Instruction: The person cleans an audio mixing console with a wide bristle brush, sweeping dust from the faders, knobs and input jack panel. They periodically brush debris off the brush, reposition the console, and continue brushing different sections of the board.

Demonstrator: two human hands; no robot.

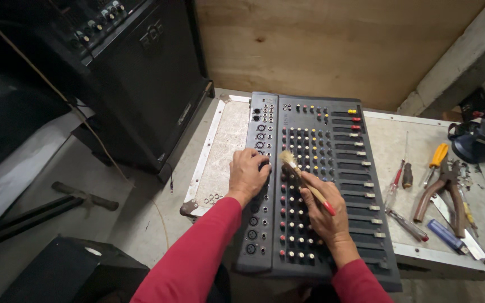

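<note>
Audio mixing console (315, 185): dark grey, rows of coloured knobs and a column of faders on its right side. Lies lengthwise on the tabletop (223, 146); its near end overhangs the tabletop's front edge.

Left hand (248, 175): palm down on the console's left strip beside the input sockets, fingers curled loosely, grasping nothing.

Right hand (324, 210): rests over the knob rows, fingers closed around the handle of a small brush (304, 177). Handle wooden with a red end; pale bristles point away from the person and touch the knobs at mid-panel.

Tabletop, left of console: bare pale strip up to the white rim, a few small washers (213, 198) near the front corner.

Tabletop, right of console: open patch, then hand tools, including a yellow-handled screwdriver (437, 158), brown-handled pliers (439, 193) and a blue-handled tool (445, 235), near the right edge.

Black speaker cabinet (141, 84): stands close against the tabletop's left rear corner.

Plywood wall (332, 45): directly behind the console's far end.
</note>
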